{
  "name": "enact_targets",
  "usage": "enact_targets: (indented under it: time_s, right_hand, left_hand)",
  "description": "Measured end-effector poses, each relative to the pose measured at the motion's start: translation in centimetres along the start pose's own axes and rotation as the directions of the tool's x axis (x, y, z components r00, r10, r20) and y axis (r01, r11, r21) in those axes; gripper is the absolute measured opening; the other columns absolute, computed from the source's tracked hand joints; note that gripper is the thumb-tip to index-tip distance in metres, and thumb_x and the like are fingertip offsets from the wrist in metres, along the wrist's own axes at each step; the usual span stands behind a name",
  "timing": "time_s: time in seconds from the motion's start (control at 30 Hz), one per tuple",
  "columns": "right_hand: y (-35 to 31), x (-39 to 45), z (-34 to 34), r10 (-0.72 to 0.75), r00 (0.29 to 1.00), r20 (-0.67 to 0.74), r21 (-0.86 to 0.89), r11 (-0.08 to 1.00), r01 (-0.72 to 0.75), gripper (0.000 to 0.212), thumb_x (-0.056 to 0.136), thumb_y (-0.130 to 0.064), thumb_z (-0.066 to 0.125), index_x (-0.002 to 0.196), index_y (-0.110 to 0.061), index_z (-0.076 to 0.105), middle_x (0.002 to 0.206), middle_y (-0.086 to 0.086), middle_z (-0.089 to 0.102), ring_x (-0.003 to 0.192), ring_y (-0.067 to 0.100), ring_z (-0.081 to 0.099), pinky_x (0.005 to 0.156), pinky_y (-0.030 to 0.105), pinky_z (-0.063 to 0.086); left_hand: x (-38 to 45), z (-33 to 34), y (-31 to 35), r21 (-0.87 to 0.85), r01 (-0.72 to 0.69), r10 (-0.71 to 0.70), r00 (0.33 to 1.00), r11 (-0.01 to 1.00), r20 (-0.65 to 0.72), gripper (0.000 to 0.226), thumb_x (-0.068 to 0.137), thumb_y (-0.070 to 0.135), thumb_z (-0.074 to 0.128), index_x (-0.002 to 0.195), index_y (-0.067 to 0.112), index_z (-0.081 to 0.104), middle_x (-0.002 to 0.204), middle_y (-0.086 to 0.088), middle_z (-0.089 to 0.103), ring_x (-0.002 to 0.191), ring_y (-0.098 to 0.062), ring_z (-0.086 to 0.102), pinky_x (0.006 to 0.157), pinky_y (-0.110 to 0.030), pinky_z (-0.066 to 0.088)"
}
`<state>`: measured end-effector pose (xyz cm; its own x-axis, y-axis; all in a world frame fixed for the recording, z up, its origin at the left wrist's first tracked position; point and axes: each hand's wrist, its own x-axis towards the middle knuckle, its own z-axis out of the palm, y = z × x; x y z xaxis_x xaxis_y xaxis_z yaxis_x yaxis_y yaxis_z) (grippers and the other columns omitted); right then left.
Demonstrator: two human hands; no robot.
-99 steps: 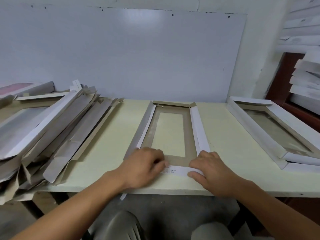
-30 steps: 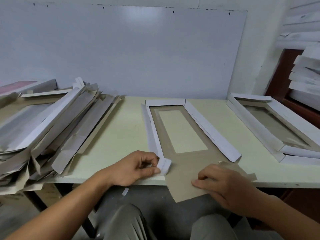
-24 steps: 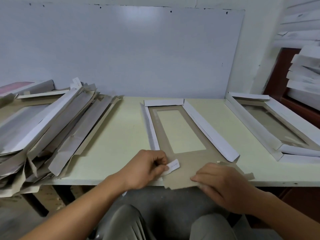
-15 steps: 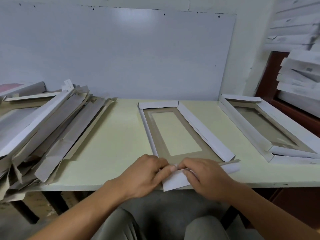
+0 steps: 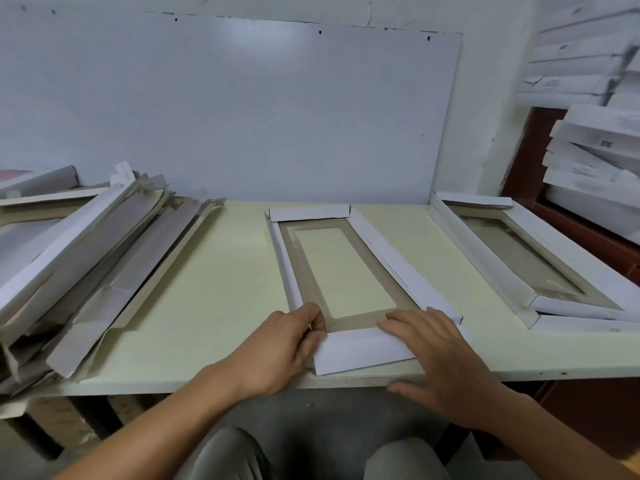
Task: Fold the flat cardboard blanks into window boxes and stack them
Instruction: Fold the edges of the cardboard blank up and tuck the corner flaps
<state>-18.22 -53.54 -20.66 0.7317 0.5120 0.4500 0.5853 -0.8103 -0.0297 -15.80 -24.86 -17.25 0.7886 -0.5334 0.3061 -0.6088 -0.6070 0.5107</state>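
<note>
The half-formed window box (image 5: 341,271) lies face down in the middle of the pale green table (image 5: 214,282), its near end at the front edge, and the step in hand looks to be closing the near end flap (image 5: 360,348). The left hand (image 5: 280,351) has its fingers curled at the flap's left corner, pinching it where it meets the side wall; the right hand (image 5: 440,355) lies flat on the flap's right part, fingers straight, thumb hanging over the table edge. To do it well, I would press the fold firmly along its crease and seat both corners evenly — the flap still sits slanted. A leaning pile of flat blanks (image 5: 79,271) fills the table's left, a finished window box (image 5: 540,265) rests at right, and stacked white boxes (image 5: 595,157) crowd the far right — a white panel (image 5: 228,112) backs the table
</note>
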Motion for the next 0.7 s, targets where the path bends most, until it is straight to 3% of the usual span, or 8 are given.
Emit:
enact_targets:
  time_s: [0.07,0.17,0.27,0.43,0.53,0.63,0.7]
  right_hand:
    - [0.0,0.1,0.2,-0.002,0.999,-0.039,0.014,1.0,0.003,0.071,0.077,-0.056,0.07,0.137,-0.032,0.043,0.144,-0.007,0.046,0.131,0.014,0.045,0.114,0.045,0.031]
    - [-0.4,0.7,0.5,-0.045,0.987,-0.157,-0.002,0.999,0.045,0.044,0.082,-0.047,0.068,0.121,-0.027,0.058,0.144,0.001,0.05,0.128,0.02,0.048,0.112,0.047,0.033]
    - [-0.8,1.7,0.7,-0.071,0.97,-0.231,-0.082,0.995,0.053,0.025,0.086,-0.038,0.063,0.105,-0.023,0.071,0.127,0.005,0.063,0.113,0.024,0.057,0.096,0.046,0.045]
    - [-1.3,2.4,0.8,-0.068,0.984,-0.166,-0.072,0.996,0.057,0.024,0.09,-0.033,0.058,0.108,-0.022,0.071,0.106,-0.004,0.063,0.098,0.021,0.059,0.081,0.04,0.048]
    - [-1.4,2.1,0.9,-0.054,0.988,-0.142,-0.073,0.996,0.044,0.031,0.088,-0.035,0.06,0.115,-0.021,0.07,0.108,-0.003,0.063,0.1,0.021,0.059,0.08,0.04,0.049]
    - [-1.5,1.7,1.4,-0.074,0.987,-0.144,-0.099,0.993,0.06,0.038,0.087,-0.033,0.059,0.121,-0.019,0.068,0.115,0.003,0.063,0.106,0.024,0.059,0.085,0.039,0.049]
    - [-1.5,1.6,1.7,-0.089,0.978,-0.189,-0.097,0.993,0.072,0.038,0.087,-0.033,0.06,0.12,-0.017,0.069,0.114,0.005,0.063,0.106,0.023,0.057,0.087,0.037,0.047]
  left_hand:
    - [0.4,0.0,-0.1,-0.026,0.067,-0.067,0.998,0.997,0.015,0.012,0.101,0.022,0.048,0.089,0.021,0.049,0.059,0.023,0.052,0.055,-0.006,0.045,0.054,-0.015,0.032]
    - [1.2,0.0,-0.1,-0.054,0.188,-0.186,0.982,0.981,0.044,0.015,0.103,0.027,0.044,0.089,0.022,0.047,0.061,0.012,0.052,0.056,-0.007,0.044,0.058,-0.02,0.038]
    - [1.8,0.1,0.3,-0.065,0.29,-0.284,0.954,0.955,0.095,0.019,0.102,0.036,0.043,0.087,0.023,0.045,0.074,0.007,0.056,0.066,-0.01,0.048,0.066,-0.028,0.043]
    - [2.4,0.3,0.7,-0.117,0.4,-0.379,0.91,0.909,0.167,0.013,0.096,0.04,0.053,0.097,0.027,0.052,0.079,0.008,0.055,0.073,-0.014,0.053,0.075,-0.036,0.048]
    - [2.9,-0.3,1.0,-0.23,0.468,-0.401,0.871,0.853,0.284,0.023,0.096,0.039,0.057,0.08,0.022,0.059,0.066,0.01,0.056,0.062,-0.01,0.052,0.065,-0.03,0.047]
    - [3.2,-0.4,1.4,-0.123,0.478,-0.4,0.829,0.87,0.389,0.045,0.098,0.042,0.054,0.059,0.019,0.055,0.048,0.012,0.045,0.055,-0.009,0.043,0.06,-0.026,0.035]
    - [3.5,-0.4,1.6,-0.067,0.475,-0.413,0.818,0.877,0.4,0.05,0.099,0.044,0.051,0.056,0.018,0.049,0.051,0.008,0.04,0.056,-0.012,0.04,0.06,-0.028,0.033]
